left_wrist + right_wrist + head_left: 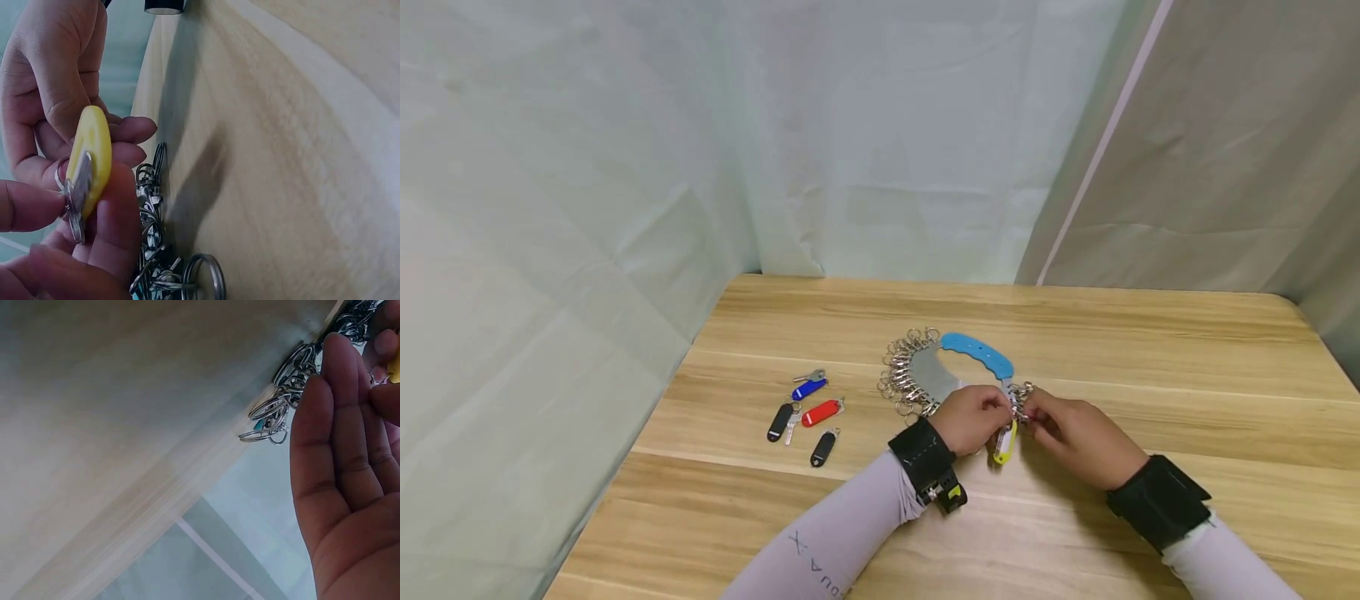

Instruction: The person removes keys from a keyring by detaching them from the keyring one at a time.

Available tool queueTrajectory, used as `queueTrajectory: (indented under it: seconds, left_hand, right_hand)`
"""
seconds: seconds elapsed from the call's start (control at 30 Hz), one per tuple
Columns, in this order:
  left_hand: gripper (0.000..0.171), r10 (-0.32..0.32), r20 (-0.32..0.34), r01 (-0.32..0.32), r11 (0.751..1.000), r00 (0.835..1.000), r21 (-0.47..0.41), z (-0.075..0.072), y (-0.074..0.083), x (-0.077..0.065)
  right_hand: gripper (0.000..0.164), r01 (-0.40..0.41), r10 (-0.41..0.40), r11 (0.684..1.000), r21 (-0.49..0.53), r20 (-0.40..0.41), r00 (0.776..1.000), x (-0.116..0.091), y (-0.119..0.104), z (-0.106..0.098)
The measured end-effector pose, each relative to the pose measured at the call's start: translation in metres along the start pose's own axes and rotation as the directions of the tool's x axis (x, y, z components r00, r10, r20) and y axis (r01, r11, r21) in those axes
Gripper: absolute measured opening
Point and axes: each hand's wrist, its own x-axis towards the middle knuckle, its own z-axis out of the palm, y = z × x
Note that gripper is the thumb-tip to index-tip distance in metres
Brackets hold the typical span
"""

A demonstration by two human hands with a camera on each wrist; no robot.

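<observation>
A yellow key tag (1004, 443) with a pale label hangs below my left hand (973, 417), whose fingers grip it. A metal key (81, 187) lies against this tag in the left wrist view. Close beside it, my right hand (1086, 437) pinches at a small metal ring (61, 172); fingers partly hide the contact. Both hands meet at the right end of a curved key holder, which has a blue handle (977, 348) and a grey plate (934, 372). Metal clips and rings (269, 415) line the holder's edge, close to the right fingertips.
Left of the holder on the wooden table (1150, 333) lie a blue key tag (809, 389), a red key tag (822, 412) and two black key tags (823, 448), with keys. Pale curtains (887, 150) stand behind and at the left.
</observation>
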Motion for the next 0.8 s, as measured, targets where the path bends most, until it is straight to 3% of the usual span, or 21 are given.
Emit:
queueTrajectory:
  seconds: [0.5, 0.8]
  left_hand:
    - [0.009, 0.011, 0.015, -0.010, 0.997, 1.000, -0.072, 0.0005, -0.0011, 0.0014]
    - [0.009, 0.020, 0.020, -0.018, 0.995, 1.000, -0.098, -0.0013, -0.0005, 0.0009]
  right_hand:
    - [0.024, 0.015, -0.014, 1.000, 0.023, -0.026, 1.000, 0.0015, -0.0028, 0.0002]
    - [0.022, -0.013, 0.012, 0.999, -0.033, -0.028, 1.000, 0.0005, -0.0008, 0.0022]
